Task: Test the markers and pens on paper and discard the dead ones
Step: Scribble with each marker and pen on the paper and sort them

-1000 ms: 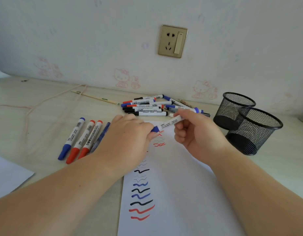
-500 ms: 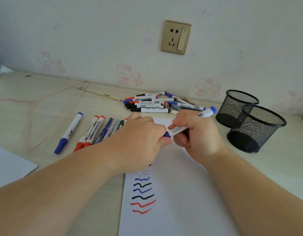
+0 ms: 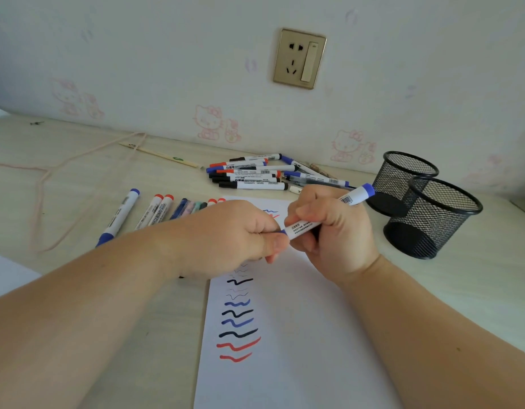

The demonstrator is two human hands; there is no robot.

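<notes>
1. Two black mesh cups (image 3: 432, 216) stood touching each other, just right of the right hand's fingers; what they held could not be told.
2. The right hand (image 3: 335, 231) gripped a blue-capped marker (image 3: 329, 215) by its white barrel, fingers curled round it, above the paper (image 3: 284, 335).
3. The left hand (image 3: 225, 234) pinched the marker's cap end, thumb and fingers closed on it.
4. A pile of markers (image 3: 249, 175) lay beyond the fingers near the wall; a row of markers (image 3: 155, 211) lay left of the left hand, partly hidden by it.
5. Squiggles (image 3: 237, 320) in black, blue and red ran below the fingers, down the paper's left side.
6. Bare paper lay nearer the person, below the right hand; bare desk (image 3: 63, 187) lay far left.
</notes>
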